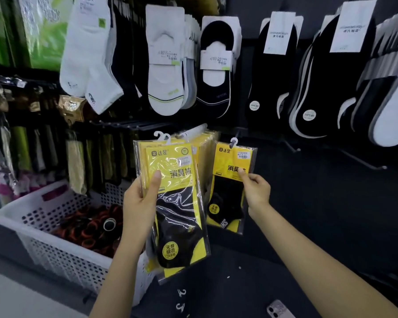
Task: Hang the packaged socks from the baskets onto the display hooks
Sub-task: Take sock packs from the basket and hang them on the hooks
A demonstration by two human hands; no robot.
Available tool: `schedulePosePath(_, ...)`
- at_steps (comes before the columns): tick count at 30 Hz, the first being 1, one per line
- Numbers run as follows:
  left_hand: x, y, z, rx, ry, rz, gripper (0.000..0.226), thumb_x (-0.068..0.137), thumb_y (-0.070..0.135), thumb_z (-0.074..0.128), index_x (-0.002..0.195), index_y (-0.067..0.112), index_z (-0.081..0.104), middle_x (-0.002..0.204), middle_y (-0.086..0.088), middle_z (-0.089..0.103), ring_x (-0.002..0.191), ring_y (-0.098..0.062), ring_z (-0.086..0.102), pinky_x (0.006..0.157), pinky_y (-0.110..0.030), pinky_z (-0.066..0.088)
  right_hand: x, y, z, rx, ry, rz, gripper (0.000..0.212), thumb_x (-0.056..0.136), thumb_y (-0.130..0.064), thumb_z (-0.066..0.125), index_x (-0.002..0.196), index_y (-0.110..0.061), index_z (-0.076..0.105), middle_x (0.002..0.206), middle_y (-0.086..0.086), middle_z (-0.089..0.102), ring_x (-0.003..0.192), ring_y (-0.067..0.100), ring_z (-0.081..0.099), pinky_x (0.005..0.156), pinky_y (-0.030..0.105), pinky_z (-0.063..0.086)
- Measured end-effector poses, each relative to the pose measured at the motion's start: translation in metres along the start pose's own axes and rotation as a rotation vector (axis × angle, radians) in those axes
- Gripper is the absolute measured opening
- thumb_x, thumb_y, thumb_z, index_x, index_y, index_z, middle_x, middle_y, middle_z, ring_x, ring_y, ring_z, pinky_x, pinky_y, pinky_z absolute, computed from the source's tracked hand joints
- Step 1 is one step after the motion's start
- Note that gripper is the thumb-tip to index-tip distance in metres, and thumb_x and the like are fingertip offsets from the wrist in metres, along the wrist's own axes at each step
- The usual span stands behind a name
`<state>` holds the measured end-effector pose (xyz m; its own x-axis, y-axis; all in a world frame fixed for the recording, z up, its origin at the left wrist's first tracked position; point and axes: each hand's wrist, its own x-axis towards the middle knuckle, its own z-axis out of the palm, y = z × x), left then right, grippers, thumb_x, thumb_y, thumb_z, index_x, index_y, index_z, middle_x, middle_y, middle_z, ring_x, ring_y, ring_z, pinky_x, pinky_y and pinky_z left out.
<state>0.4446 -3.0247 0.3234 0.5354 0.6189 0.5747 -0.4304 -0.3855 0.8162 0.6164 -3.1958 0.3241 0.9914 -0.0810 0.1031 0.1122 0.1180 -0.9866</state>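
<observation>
My left hand point(141, 200) grips a small stack of yellow-and-black sock packs point(175, 203), thumb across the yellow card, white hangers sticking up at the top. My right hand point(256, 191) pinches a single sock pack point(230, 191) by its right edge; its white hanger sits at a black display hook point(236, 138). Between the two, more yellow packs point(202, 143) hang on a hook. A white perforated basket point(39, 226) at lower left holds rolled dark and orange socks.
White and black socks hang in rows on the dark wall above. Bare black hooks point(363, 162) stick out to the right. Olive and gold packets hang at left. A phone point(279, 309) lies on the dark floor near the bottom edge.
</observation>
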Motion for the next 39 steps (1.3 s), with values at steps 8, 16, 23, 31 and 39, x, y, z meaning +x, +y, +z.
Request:
schedulePosePath(8,-0.017,-0.004,0.013,-0.158,-0.103,-0.123,0.027,0.086,0.050,0.054,0.091,0.028,0.068,0.074,0.025,0.068,0.068,0.010,0.061,0.061,0.000,0.041,-0.032,0.004,-0.019,-0.020,-0.020,-0.123,0.025,0.090,-0.028,0.064,0.106,-0.010,0.062,0.104,0.003,0.064,0.092,0.014,0.061,0.071,0.016,0.048)
schedulePosePath(16,-0.031,-0.004,0.032,-0.255,-0.206,-0.192,0.031,0.084,0.047,0.059,0.106,0.027,0.068,0.104,0.011,0.073,0.098,-0.003,0.067,0.076,-0.012,0.051,-0.089,-0.016,-0.013,0.018,-0.482,-0.178,0.037,0.065,-0.036,0.076,0.093,-0.015,0.064,0.095,0.004,0.071,0.088,0.018,0.067,0.082,0.028,0.056)
schedulePosePath(23,-0.031,-0.005,0.030,-0.202,-0.200,-0.199,0.036,0.084,0.058,0.049,0.090,0.029,0.070,0.089,0.011,0.074,0.082,0.001,0.069,0.065,-0.007,0.048,-0.088,-0.014,-0.024,0.044,-0.535,-0.100,0.008,0.084,-0.022,0.068,0.085,-0.013,0.066,0.083,-0.002,0.073,0.076,0.009,0.067,0.064,0.018,0.053)
schedulePosePath(31,-0.023,-0.017,0.013,-0.018,-0.110,-0.151,0.049,0.086,0.059,0.045,0.061,0.017,0.047,0.063,-0.002,0.039,0.061,-0.016,0.038,0.061,-0.031,0.033,-0.077,-0.004,-0.041,0.136,-0.299,-0.053,0.021,0.089,-0.019,0.064,0.096,0.000,0.062,0.099,0.024,0.069,0.102,0.035,0.065,0.103,0.054,0.043)
schedulePosePath(39,-0.017,-0.015,-0.001,0.043,0.041,-0.163,0.048,0.089,0.053,0.044,0.061,0.019,0.025,0.049,0.011,0.024,0.049,-0.005,0.024,0.055,-0.028,0.024,-0.050,-0.027,-0.036,0.109,-0.186,-0.173,0.003,0.090,-0.016,0.063,0.089,-0.014,0.065,0.092,0.007,0.075,0.099,0.026,0.068,0.100,0.048,0.048)
